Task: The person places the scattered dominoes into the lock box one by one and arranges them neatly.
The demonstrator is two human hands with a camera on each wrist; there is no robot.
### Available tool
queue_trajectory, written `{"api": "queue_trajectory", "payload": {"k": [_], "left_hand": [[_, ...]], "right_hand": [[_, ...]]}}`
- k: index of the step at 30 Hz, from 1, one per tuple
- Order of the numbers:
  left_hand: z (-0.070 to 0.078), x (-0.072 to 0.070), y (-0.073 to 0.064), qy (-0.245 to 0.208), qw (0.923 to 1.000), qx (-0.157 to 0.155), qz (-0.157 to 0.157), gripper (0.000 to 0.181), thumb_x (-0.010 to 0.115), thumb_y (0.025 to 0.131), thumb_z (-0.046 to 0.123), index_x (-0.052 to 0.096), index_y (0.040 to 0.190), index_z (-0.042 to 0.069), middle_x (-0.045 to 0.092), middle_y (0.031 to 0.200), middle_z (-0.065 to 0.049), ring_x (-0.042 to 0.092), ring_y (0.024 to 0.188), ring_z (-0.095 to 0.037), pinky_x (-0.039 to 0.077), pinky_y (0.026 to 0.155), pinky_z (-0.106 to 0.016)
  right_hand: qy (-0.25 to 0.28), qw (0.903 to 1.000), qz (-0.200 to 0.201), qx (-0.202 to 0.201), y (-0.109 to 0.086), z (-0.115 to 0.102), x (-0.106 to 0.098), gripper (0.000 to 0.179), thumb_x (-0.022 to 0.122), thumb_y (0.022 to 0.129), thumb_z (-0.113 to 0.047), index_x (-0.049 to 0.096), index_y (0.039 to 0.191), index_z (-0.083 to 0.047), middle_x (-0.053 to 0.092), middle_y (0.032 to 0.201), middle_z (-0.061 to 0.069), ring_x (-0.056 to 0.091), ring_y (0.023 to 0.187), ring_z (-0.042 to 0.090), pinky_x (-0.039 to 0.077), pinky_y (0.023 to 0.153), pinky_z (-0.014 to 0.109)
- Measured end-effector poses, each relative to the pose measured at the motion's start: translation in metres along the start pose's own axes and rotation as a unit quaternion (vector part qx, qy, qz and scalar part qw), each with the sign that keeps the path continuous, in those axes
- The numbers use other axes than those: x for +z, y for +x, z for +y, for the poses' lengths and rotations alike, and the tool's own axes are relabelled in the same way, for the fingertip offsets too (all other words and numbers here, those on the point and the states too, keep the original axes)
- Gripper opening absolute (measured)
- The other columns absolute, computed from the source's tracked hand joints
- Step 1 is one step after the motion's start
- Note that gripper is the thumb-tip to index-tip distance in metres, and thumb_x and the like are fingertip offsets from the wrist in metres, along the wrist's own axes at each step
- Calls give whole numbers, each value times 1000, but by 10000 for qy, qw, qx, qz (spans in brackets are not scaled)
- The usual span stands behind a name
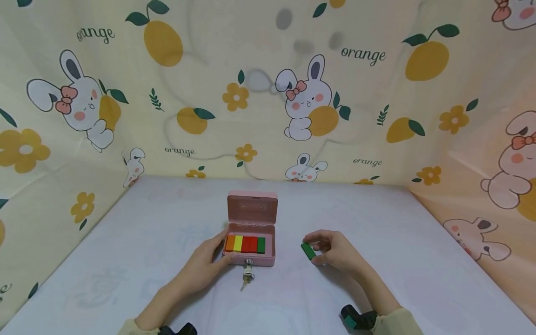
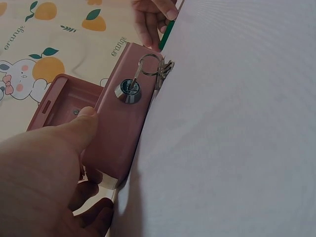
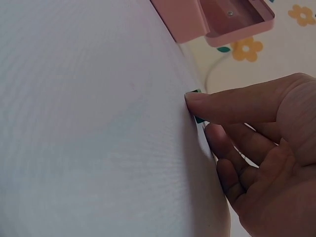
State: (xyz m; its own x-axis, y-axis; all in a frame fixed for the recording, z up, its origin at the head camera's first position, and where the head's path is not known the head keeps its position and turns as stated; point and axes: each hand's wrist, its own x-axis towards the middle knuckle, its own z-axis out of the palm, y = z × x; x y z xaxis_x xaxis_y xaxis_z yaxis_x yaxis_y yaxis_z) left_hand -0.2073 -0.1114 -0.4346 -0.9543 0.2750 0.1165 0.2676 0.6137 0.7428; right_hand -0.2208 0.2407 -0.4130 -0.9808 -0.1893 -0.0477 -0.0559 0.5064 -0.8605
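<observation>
A pink metal cash box [image 1: 268, 261] stands on the table with its lid [image 1: 252, 208] raised. Inside lies a row of coloured blocks: orange [image 1: 230, 244], yellow [image 1: 237, 244], red [image 1: 250, 244] and green [image 1: 261, 245]. Keys on a ring [image 1: 248, 277] hang from the lock [image 2: 129, 90] on its front. My left hand [image 1: 203, 263] grips the box by its left end, thumb [image 2: 84, 126] at the front rim and fingers around the side. To the right of the box, my right hand [image 1: 340, 251] pinches a loose green block [image 1: 308, 251] between thumb and fingers, close over the table.
A white cloth covers the table [image 1: 293, 302]. Behind it and along both sides hangs a cream curtain [image 1: 259, 42] printed with rabbits, oranges and flowers. Dark wrist devices [image 1: 358, 318] sit near both sleeves at the front.
</observation>
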Motion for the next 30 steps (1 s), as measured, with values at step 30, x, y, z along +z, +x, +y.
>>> {"api": "queue_trajectory", "payload": {"k": [30], "left_hand": [[-1, 0, 0, -79, 9997, 230, 11, 83, 67, 91, 49, 30, 156, 14, 36, 155, -5, 31, 142, -27, 30, 112, -48]], "right_hand": [[-232, 9996, 110, -93, 1, 3, 2, 48, 87, 70, -3, 70, 115, -6, 67, 105, 2, 56, 92, 24, 50, 79, 33]]}}
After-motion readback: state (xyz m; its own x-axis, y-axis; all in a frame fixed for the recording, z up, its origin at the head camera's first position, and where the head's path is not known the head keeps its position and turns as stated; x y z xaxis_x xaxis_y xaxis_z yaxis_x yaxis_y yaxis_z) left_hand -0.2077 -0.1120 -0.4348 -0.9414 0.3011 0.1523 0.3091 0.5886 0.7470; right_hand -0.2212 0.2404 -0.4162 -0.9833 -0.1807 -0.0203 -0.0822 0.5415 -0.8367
